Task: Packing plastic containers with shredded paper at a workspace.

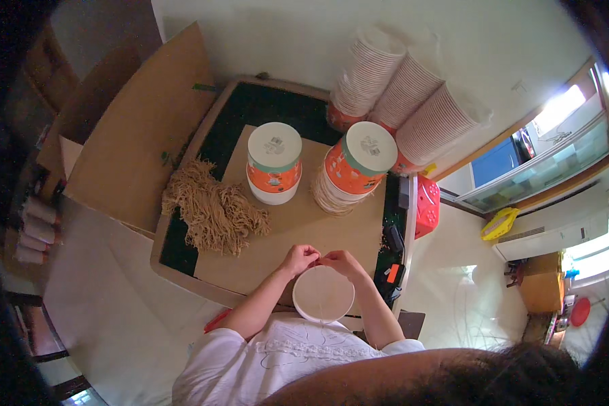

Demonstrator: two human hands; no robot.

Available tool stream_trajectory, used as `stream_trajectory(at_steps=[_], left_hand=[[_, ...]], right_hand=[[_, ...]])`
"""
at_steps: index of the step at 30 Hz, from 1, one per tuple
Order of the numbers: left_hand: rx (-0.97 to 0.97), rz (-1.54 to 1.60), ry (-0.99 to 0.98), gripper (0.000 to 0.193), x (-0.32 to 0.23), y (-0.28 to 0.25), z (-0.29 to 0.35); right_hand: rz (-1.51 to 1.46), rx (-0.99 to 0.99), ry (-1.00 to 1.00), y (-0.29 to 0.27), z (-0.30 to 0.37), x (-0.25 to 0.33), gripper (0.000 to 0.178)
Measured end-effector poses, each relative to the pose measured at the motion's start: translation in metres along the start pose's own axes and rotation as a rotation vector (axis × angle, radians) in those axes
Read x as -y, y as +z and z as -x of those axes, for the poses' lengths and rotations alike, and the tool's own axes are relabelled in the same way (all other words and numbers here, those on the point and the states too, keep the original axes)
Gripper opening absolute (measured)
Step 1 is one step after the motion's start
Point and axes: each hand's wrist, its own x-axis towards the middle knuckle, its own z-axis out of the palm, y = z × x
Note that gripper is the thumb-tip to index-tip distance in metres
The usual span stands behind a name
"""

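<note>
By the table's near edge, the left hand and right hand are meeting at the white tub's far rim; their grip I cannot tell. It's seeming light, dentable, best held there.

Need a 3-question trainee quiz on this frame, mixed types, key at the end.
1. True or false: the tan cord heap lies nearer the left orange-banded tub than the right orange-banded tub.

2. Where do the left hand and right hand come together at the round white container?
A) its near edge
B) its far edge
C) opposite left and right sides

3. How many tall plastic-wrapped stacks stand by the wall?

Key: 1 true; 2 B; 3 three.
</note>
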Motion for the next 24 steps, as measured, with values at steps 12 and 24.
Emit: stream_trajectory(at_steps=[12,24], left_hand=[[-0.063,-0.262,0.092,0.007,0.012,-0.003,-0.005],[0.073,-0.387,0.256,0.011,-0.018,0.002,0.004]], right_hand=[[-0.068,-0.039,0.085,-0.002,0.016,0.019,0.018],[-0.195,-0.068,-0.009,0.001,0.004,-0.012,0.018]])
